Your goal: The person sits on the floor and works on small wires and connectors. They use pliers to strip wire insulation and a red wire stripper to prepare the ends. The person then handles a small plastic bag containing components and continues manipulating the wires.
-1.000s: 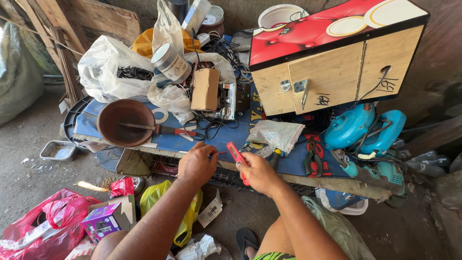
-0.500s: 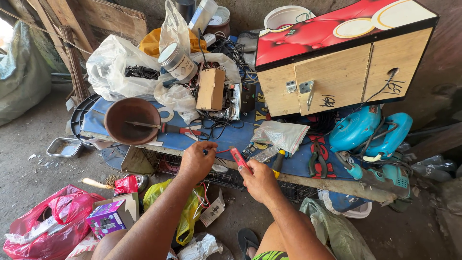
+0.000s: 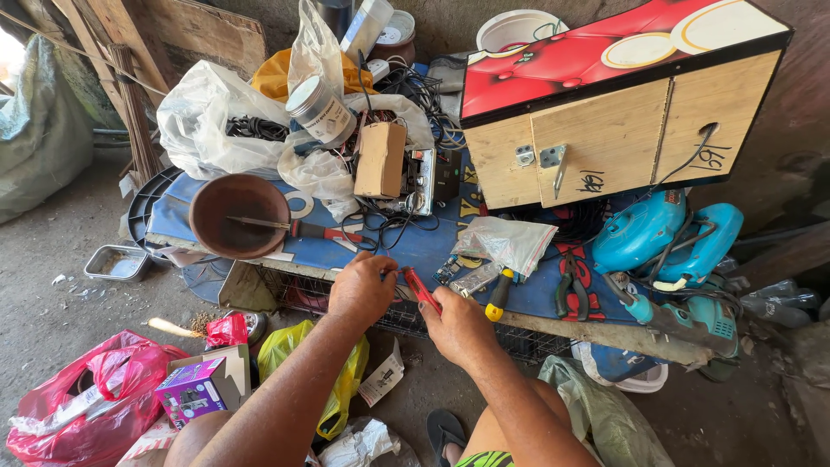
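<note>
On the cluttered blue bench (image 3: 415,246) my hands have moved closer to the edge than before, the right hand (image 3: 458,324) clenched around the red tool (image 3: 421,290), the left hand (image 3: 361,290) pinching something small beside its tip, near the bowl (image 3: 238,214).

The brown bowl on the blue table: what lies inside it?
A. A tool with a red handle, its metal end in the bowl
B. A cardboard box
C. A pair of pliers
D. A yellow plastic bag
A: the brown bowl holds the metal end of a red-handled tool, whose handle sticks out over the rim.
</note>
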